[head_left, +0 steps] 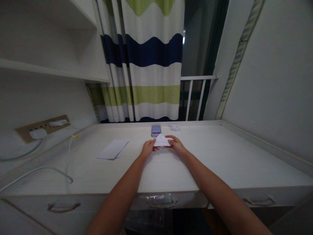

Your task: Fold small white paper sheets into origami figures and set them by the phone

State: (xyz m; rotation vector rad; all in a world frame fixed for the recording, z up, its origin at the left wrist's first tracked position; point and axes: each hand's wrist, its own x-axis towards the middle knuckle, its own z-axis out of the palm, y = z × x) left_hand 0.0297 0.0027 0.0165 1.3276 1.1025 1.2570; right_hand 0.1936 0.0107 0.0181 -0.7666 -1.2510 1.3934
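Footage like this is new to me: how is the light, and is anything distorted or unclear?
Head view: dim light, dark beneath the desk; head view: outer parts stretched, as by a wide lens; head view: small glare on the clear plastic; head view: folded paper looks soft, and the screen of the phone is unreadable.

Sheets left of paper, phone behind
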